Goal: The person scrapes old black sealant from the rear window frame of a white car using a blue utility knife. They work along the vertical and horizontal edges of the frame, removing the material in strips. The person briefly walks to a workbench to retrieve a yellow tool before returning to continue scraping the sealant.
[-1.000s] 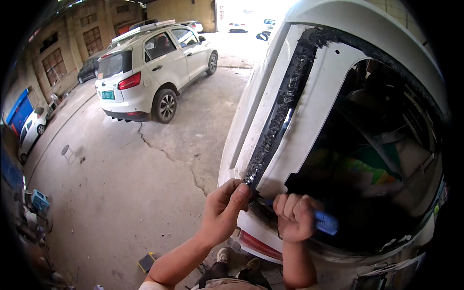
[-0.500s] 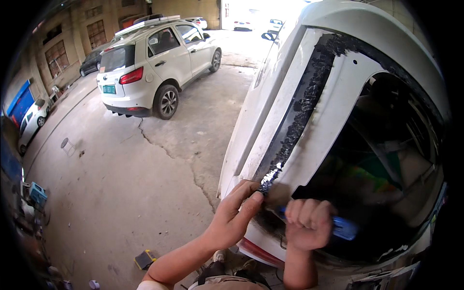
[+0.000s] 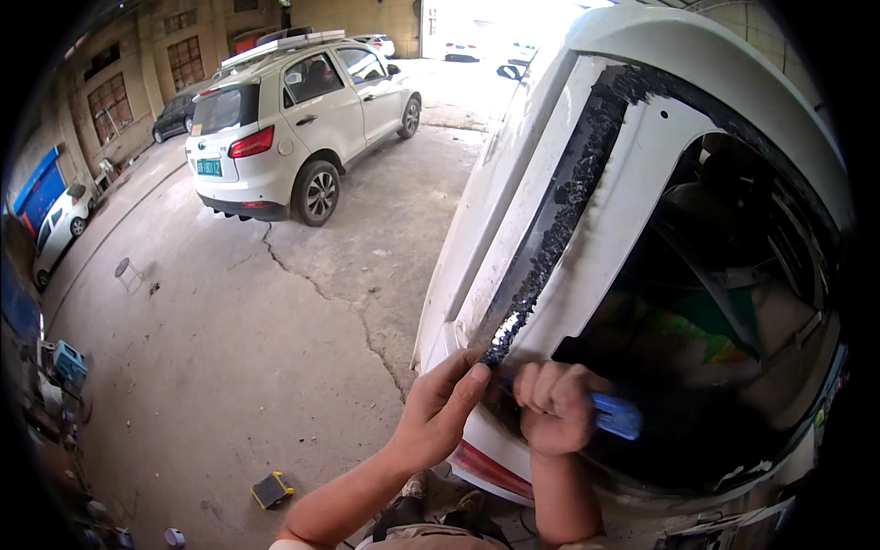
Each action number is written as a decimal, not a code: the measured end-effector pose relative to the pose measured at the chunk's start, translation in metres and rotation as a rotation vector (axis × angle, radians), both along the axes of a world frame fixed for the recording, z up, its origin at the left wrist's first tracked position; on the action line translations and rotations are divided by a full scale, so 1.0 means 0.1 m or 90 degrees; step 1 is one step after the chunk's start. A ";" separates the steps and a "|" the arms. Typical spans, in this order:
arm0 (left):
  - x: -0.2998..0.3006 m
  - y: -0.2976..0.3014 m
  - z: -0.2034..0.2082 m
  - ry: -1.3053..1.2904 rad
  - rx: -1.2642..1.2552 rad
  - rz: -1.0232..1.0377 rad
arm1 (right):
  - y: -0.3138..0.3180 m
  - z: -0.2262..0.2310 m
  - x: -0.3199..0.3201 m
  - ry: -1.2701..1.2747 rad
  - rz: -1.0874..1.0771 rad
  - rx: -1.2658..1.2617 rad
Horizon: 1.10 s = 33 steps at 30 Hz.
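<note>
A white car body stands at my right, its rear window opening bare of glass. Along the opening's left edge runs a rough black strip of sealant, shiny near its lower end. My left hand is closed at that lower end, thumb and fingers pinching the sealant strip. Just to its right, my right hand is wrapped round a blue-handled tool. The handle sticks out on the right side of the fist; the tool's working end is hidden by my fingers and slightly blurred.
A white car is parked ahead to the left on the cracked concrete floor. A small stool stands farther left. Near my feet lies a yellow-and-black box-shaped thing. Clutter and a blue container line the left side.
My right hand has moved left and slightly up, closer to my left hand, carrying the blue-handled tool. My left hand has shifted slightly left, still at the strip's lower end.
</note>
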State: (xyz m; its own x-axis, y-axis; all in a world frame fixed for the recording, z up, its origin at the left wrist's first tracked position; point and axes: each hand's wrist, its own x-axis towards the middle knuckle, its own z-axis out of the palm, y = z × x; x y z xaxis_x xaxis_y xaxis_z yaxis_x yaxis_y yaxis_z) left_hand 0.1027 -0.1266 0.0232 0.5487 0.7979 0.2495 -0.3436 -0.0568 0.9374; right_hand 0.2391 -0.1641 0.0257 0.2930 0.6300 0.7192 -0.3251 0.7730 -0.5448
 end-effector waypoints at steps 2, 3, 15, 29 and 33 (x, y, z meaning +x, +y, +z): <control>0.01 -0.01 -0.05 -0.005 -0.001 0.011 | -0.01 -0.04 0.01 -0.053 -0.026 -0.033; 0.01 -0.02 -0.06 -0.004 -0.007 0.017 | 0.00 -0.02 0.00 -0.045 -0.027 -0.035; -0.08 -0.14 0.15 0.057 -0.030 0.047 | -0.39 -0.15 0.24 0.018 0.008 -0.052; 0.02 -0.05 0.05 0.036 -0.011 0.024 | -0.08 0.04 0.13 0.033 0.035 -0.024; 0.02 -0.07 0.02 0.019 -0.001 0.030 | -0.08 0.03 0.07 -0.016 -0.008 -0.082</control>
